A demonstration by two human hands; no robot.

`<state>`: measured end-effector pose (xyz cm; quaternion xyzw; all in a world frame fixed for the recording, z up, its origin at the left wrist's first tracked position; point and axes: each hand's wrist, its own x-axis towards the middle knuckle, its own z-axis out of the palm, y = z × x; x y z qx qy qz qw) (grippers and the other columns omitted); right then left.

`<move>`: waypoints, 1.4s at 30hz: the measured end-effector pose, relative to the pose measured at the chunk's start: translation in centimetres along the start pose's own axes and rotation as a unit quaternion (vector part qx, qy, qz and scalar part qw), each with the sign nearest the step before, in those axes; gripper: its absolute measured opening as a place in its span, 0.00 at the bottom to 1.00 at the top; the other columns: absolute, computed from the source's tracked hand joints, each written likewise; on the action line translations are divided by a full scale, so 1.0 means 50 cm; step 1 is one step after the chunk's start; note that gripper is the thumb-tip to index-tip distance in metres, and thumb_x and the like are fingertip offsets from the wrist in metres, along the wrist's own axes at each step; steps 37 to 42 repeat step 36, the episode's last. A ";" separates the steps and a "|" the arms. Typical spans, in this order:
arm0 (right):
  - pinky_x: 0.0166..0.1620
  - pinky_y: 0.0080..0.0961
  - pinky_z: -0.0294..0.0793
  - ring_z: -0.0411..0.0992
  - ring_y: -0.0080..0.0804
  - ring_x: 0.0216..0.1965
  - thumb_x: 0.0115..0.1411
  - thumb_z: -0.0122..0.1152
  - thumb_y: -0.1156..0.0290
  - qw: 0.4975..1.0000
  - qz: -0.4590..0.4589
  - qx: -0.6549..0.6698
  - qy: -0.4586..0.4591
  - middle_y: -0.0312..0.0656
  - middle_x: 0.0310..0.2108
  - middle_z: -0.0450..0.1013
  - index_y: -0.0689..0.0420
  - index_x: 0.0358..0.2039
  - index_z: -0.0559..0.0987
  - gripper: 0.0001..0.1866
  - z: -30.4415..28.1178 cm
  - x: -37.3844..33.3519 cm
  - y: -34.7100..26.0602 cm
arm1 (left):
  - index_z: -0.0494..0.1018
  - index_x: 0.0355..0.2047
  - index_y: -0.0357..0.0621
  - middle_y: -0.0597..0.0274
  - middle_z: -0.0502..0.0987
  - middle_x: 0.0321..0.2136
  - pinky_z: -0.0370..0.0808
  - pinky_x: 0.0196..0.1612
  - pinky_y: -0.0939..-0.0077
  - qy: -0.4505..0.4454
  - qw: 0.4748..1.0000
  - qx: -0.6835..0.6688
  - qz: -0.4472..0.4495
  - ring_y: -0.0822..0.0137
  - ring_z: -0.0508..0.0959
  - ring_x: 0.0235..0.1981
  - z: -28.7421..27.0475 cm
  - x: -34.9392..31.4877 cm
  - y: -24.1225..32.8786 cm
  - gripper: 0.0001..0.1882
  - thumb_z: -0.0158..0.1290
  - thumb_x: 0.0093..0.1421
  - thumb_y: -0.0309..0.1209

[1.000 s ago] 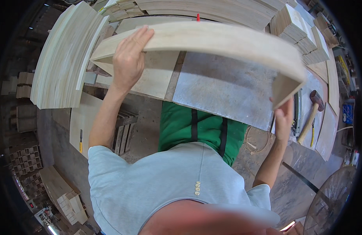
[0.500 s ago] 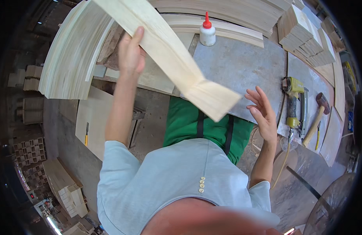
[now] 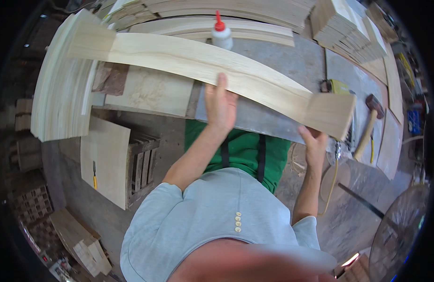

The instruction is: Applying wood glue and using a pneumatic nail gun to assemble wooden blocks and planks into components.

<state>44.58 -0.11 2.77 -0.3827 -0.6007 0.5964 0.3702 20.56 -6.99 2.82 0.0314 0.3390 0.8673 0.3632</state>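
Observation:
A long pale wooden board piece (image 3: 193,61), with a short end board joined at an angle at each end, spans the view in front of me. My left hand (image 3: 221,103) is closed on its near edge around the middle, thumb on the upper face and fingers partly hidden below. At the right end my right hand (image 3: 315,140) grips the near edge beside the short end board (image 3: 331,113), its fingers mostly hidden underneath. Behind the piece stands a white glue bottle (image 3: 222,38) with a red nozzle cap, its base partly covered.
On the right of the metal-topped bench (image 3: 292,61) lie a green nail gun (image 3: 339,87), partly hidden, with a yellow hose, and a mallet (image 3: 370,122). Stacked boards (image 3: 62,84) rise at the left, with wood blocks (image 3: 341,28) at the far right. A yellow-handled tool (image 3: 94,176) rests on a lower panel.
The wooden piece has swung from a steep slant to lying across the view, showing both ends. My left hand moved right with it; my open right hand has closed on its right end.

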 end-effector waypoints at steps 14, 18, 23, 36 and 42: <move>0.48 0.25 0.66 0.68 0.27 0.43 0.62 0.56 0.66 0.983 0.009 -0.155 0.095 0.43 0.42 0.72 0.69 0.46 0.73 0.18 -0.039 0.033 0.099 | 0.64 0.51 0.35 0.53 0.71 0.49 0.68 0.57 0.59 -0.009 0.974 -0.027 -0.223 0.58 0.70 0.53 -0.152 -0.061 -0.071 0.16 0.46 0.64 0.29; 0.50 0.25 0.65 0.68 0.27 0.43 0.62 0.55 0.68 0.984 0.007 -0.151 0.093 0.43 0.41 0.72 0.68 0.45 0.73 0.17 -0.037 0.045 0.108 | 0.63 0.51 0.33 0.48 0.71 0.48 0.73 0.51 0.60 -0.063 0.952 0.057 -0.293 0.55 0.74 0.48 -0.152 -0.045 -0.033 0.18 0.44 0.65 0.33; 0.46 0.23 0.66 0.67 0.26 0.40 0.63 0.54 0.68 0.977 0.004 -0.189 0.096 0.42 0.39 0.73 0.69 0.42 0.74 0.15 -0.012 0.049 0.091 | 0.63 0.50 0.29 0.43 0.73 0.45 0.78 0.43 0.63 -0.104 0.914 0.132 -0.370 0.53 0.78 0.42 -0.168 -0.026 0.029 0.21 0.44 0.65 0.37; 0.50 0.29 0.65 0.69 0.35 0.43 0.60 0.59 0.64 0.954 0.052 -0.280 0.095 0.51 0.42 0.73 0.65 0.45 0.75 0.19 -0.003 0.039 0.108 | 0.71 0.46 0.36 0.56 0.78 0.36 0.78 0.35 0.76 -0.163 0.870 0.458 -0.083 0.66 0.80 0.33 -0.152 0.051 0.119 0.16 0.52 0.60 0.32; 0.50 0.29 0.65 0.69 0.35 0.43 0.60 0.59 0.64 0.954 0.052 -0.280 0.095 0.51 0.42 0.73 0.65 0.45 0.75 0.19 -0.003 0.039 0.108 | 0.71 0.46 0.36 0.56 0.78 0.36 0.78 0.35 0.76 -0.163 0.870 0.458 -0.083 0.66 0.80 0.33 -0.152 0.051 0.119 0.16 0.52 0.60 0.32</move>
